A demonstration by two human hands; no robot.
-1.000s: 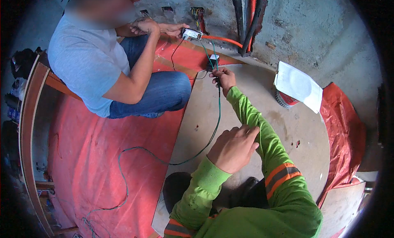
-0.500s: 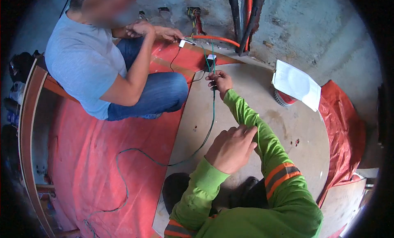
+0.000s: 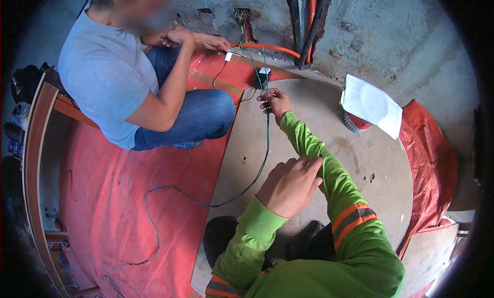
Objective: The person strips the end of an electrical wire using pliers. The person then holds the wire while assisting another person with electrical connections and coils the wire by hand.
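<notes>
My right hand (image 3: 277,101) is stretched forward, its fingers closed around a thin green wire (image 3: 268,138). Green strands rise from that hand toward the wall, past a small black box with a white top (image 3: 263,78). Below it, the wire curves down and runs left over the red sheet. Closer to me, my left hand (image 3: 290,186) is closed with its fingers curled, the fingertips at my right sleeve (image 3: 329,169). What those fingertips hold, if anything, is hidden.
A crouching co-worker (image 3: 108,82) at left holds a small white piece (image 3: 228,56) by the wall. A paper (image 3: 371,105) lies on a bucket (image 3: 355,123). Black pipes (image 3: 294,20) and orange conduit (image 3: 270,47) run along the wall. A board (image 3: 329,133) lies beside red sheeting (image 3: 128,179).
The co-worker's head and upper body have shifted slightly to the right. Both my hands stay almost where they were, and the wire by the wall has moved a little.
</notes>
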